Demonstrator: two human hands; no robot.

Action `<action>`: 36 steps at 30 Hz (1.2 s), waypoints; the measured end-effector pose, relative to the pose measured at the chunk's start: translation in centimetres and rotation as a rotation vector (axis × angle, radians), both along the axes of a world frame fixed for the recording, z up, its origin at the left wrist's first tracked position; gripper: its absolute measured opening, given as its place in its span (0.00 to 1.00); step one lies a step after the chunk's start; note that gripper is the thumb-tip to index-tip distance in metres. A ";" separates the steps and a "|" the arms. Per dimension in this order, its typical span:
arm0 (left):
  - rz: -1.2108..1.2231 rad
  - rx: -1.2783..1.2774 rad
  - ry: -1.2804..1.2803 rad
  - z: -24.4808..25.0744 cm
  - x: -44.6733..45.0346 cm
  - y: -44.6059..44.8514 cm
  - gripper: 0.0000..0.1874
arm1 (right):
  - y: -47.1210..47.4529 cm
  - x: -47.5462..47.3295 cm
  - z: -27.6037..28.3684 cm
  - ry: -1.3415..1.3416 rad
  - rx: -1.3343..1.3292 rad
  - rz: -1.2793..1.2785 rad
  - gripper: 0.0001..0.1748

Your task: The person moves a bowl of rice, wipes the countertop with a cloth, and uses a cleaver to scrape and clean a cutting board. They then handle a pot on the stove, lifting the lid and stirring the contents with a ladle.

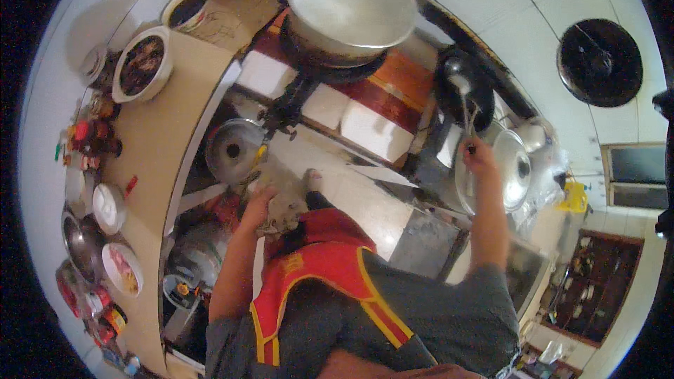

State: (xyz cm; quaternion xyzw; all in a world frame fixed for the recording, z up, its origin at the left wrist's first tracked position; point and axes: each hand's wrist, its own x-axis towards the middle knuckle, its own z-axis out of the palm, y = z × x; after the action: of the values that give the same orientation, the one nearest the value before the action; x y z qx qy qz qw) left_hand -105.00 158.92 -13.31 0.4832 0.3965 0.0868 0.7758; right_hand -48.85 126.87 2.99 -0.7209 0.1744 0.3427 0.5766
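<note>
My right hand (pixel 478 156) grips the thin handle of a metal ladle (pixel 459 75). The ladle's bowl rests in or just over a black wok (pixel 445 96) at the right of the stove. Low in front of my red apron (pixel 305 263), my left hand (pixel 259 206) is closed on a greyish-beige bundle (pixel 284 208); blur hides whether it is cloth or a bag. Just beyond that bundle lies a round metal lid (pixel 231 150) with a dark knob. A second metal lid (pixel 518 171) is beside my right wrist.
A large aluminium pot (pixel 350 10) stands on the stove ahead. The left counter (pixel 163 152) carries a pot of dark food (pixel 142 66), a white bowl (pixel 109 209), a bowl of pinkish food (pixel 122 268) and several bottles. A black round lid (pixel 600 63) hangs on the right wall.
</note>
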 end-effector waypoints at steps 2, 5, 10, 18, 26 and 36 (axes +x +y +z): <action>-0.205 0.237 0.218 0.8 -0.5 0.3 0.27 | 0.1 -2.7 2.3 -0.238 -0.124 0.233 0.18; -0.157 -0.071 0.113 9.3 3.5 0.6 0.29 | 0.3 -6.2 5.9 -0.622 -0.580 0.528 0.23; -0.075 -0.442 -0.031 10.2 8.5 -0.6 0.31 | 10.6 -24.4 6.1 -0.685 0.103 0.975 0.34; 0.150 0.610 0.264 16.6 12.2 11.3 0.30 | 12.1 -28.2 -4.1 -0.373 0.086 1.063 0.39; 0.043 1.198 0.549 2.9 23.9 28.4 0.21 | 2.5 -26.6 -8.5 -0.101 -0.302 1.277 0.30; -0.707 1.220 0.235 -10.6 28.1 29.5 0.15 | -0.2 -24.7 -13.4 0.104 -0.097 0.969 0.25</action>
State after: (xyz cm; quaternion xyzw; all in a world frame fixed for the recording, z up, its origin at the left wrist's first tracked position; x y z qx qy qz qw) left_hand -76.88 188.44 -23.93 0.9367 0.1779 -0.0164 0.3010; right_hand -73.54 126.71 -10.44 -0.7270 -0.1369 0.5987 0.3070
